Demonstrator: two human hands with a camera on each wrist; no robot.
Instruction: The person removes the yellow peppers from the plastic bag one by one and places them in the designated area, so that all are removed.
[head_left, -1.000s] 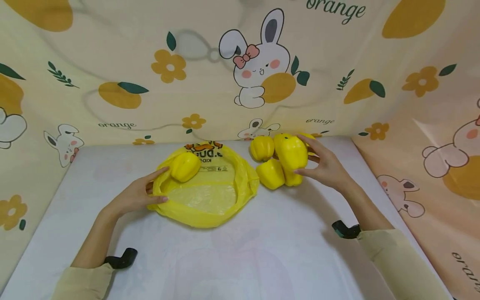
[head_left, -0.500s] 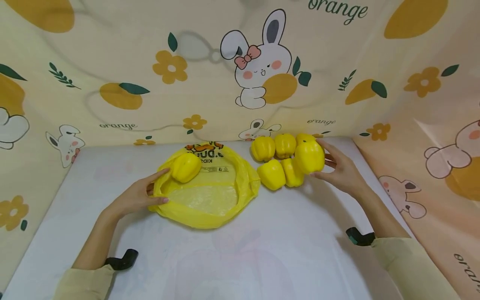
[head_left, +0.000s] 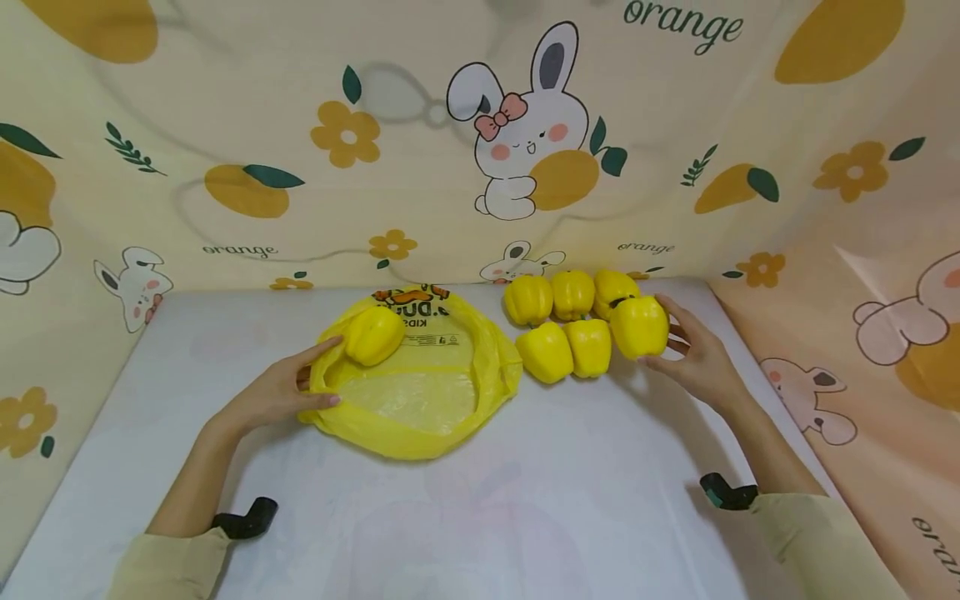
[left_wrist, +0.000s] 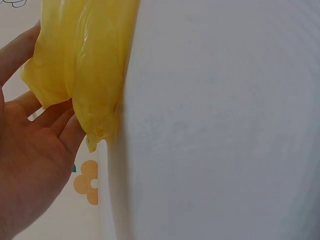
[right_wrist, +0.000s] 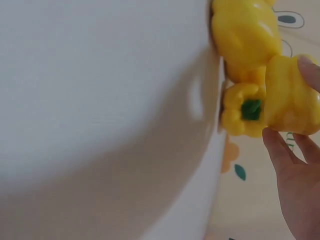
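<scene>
A yellow plastic bag (head_left: pixel 420 433) lies with its mouth spread wide, and one yellow bell pepper (head_left: pixel 373 336) sits inside at its left side. My left hand (head_left: pixel 273 390) grips the bag's left rim; the left wrist view shows thumb and fingers on either side of the yellow film (left_wrist: pixel 95 65). To the right of the bag, my right hand (head_left: pixel 697 354) holds another yellow bell pepper (head_left: pixel 639 329) between thumb and fingers. In the right wrist view this held pepper (right_wrist: pixel 291 97) hangs beside one with a green stem (right_wrist: pixel 250 110).
Several more yellow bell peppers stand right of the bag in two rows, among them a back-left one (head_left: pixel 528 300) and a front-left one (head_left: pixel 545 353). A white tabletop (head_left: pixel 450 533) lies in front. A printed cloth (head_left: pixel 420 192) rises behind and at the sides.
My right hand has carried its pepper rightward and lower, from above the group to the right end of the front row. The left hand keeps its hold on the bag.
</scene>
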